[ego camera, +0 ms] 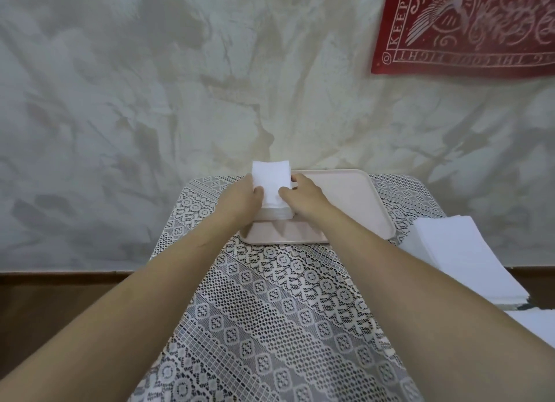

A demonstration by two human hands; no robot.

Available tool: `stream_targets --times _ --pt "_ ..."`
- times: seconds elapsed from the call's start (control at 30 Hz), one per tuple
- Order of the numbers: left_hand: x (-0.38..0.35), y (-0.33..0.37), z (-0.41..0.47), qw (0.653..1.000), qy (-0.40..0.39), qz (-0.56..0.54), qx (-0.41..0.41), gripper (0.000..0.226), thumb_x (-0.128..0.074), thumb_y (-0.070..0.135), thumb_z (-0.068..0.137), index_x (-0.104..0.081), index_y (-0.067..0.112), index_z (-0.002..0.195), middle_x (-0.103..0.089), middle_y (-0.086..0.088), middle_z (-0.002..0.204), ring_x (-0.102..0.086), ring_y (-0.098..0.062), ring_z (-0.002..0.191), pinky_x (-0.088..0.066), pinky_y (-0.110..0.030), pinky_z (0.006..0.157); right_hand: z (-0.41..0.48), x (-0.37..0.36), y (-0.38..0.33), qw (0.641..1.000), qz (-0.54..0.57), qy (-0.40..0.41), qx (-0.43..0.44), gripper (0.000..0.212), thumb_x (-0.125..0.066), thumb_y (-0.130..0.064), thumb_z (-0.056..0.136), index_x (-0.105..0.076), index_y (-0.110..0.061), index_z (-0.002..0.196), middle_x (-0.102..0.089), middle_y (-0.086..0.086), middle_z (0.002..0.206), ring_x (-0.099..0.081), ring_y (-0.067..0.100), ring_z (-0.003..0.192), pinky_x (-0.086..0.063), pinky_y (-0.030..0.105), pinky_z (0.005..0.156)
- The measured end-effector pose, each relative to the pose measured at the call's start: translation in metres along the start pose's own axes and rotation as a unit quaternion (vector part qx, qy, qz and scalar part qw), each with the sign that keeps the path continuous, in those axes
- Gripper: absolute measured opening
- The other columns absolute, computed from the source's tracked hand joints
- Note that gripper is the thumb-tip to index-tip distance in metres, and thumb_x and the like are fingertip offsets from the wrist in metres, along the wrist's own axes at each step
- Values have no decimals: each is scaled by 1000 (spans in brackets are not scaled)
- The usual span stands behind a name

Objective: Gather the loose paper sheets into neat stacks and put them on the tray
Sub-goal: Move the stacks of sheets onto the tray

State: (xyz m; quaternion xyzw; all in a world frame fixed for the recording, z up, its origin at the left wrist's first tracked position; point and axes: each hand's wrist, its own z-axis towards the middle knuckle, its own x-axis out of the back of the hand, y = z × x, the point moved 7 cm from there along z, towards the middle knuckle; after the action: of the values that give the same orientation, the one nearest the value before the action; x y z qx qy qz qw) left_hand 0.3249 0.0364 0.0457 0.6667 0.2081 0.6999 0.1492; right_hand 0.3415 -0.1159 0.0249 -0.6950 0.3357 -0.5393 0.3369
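Note:
A stack of white paper sheets (271,182) stands on the left part of a pale pink tray (345,203) at the far end of the table. My left hand (243,195) grips the stack's left side, thumb on the top sheet. My right hand (303,194) grips its right side, thumb on top as well. The stack's lower edge rests on the tray. A larger pile of loose white sheets (462,254) lies on the table to the right of the tray.
A lace-patterned tablecloth (270,311) covers the narrow table. A pale mottled wall rises behind it, with a red printed cloth (468,26) hanging at the upper right. More white paper (537,320) shows at the right edge.

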Motion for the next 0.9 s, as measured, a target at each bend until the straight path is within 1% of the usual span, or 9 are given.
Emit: stream_targets --times 0.07,0.13,0.2,0.23,0.33,0.43,0.53,0.63,0.9 --pt "9 -3 -4 999 30 19 -4 38 -44 28 110 -45 5 141 -68 -18 124 -64 -38 109 -41 -39 79 -4 5 -6 999 -31 13 12 64 -56 -41 90 -42 -23 150 -60 4 135 -59 30 123 -49 40 101" --pt "18 -3 -14 998 50 28 -21 53 -48 31 110 -35 11 158 -65 -15 137 -62 -37 122 -46 -43 91 -7 14 -8 996 -69 54 32 57 -55 -32 98 -41 -18 151 -56 6 142 -55 30 126 -41 32 92" --pt "28 -3 -24 996 62 41 -43 58 -50 31 110 -33 14 162 -60 -14 146 -58 -36 130 -45 -45 102 -15 23 -11 984 -130 98 71 52 -53 -26 99 -43 -17 150 -52 9 145 -54 32 126 -38 33 87" --pt "32 -3 -29 995 62 55 -52 57 -51 31 110 -33 14 161 -59 -15 147 -57 -36 132 -44 -46 103 -21 25 -14 974 -171 110 98 52 -52 -24 99 -43 -16 150 -50 11 148 -52 33 127 -40 35 90" --pt "37 0 -44 989 47 122 -73 56 -53 31 108 -37 12 158 -58 -19 142 -57 -39 127 -46 -47 101 -44 20 -17 934 -298 95 171 53 -48 -25 102 -39 -17 154 -43 10 154 -45 33 134 -43 44 101" --pt "35 3 -62 976 36 192 -92 59 -55 35 107 -37 11 157 -55 -16 147 -50 -37 134 -45 -48 105 -65 18 -16 899 -377 79 207 53 -46 -32 104 -39 -17 154 -44 10 154 -44 33 133 -44 46 102" --pt "28 7 -81 967 16 233 -103 71 -52 44 108 -24 13 165 -43 -14 160 -38 -35 147 -40 -48 115 -84 15 -14 885 -407 64 216 52 -46 -37 104 -40 -18 152 -46 10 151 -46 33 131 -45 47 102" --pt "25 14 -98 959 12 259 -113 77 -50 51 107 -18 13 166 -38 -13 165 -33 -33 151 -41 -48 115 -103 14 -11 883 -413 56 217 50 -46 -41 104 -43 -18 148 -48 10 147 -47 32 129 -45 48 102" --pt "18 44 -141 939 14 311 -145 75 -47 56 107 -25 10 163 -43 -10 161 -37 -31 149 -46 -46 110 -151 37 5 873 -443 51 198 57 -46 -54 103 -47 -17 146 -54 8 142 -49 30 127 -46 47 101"
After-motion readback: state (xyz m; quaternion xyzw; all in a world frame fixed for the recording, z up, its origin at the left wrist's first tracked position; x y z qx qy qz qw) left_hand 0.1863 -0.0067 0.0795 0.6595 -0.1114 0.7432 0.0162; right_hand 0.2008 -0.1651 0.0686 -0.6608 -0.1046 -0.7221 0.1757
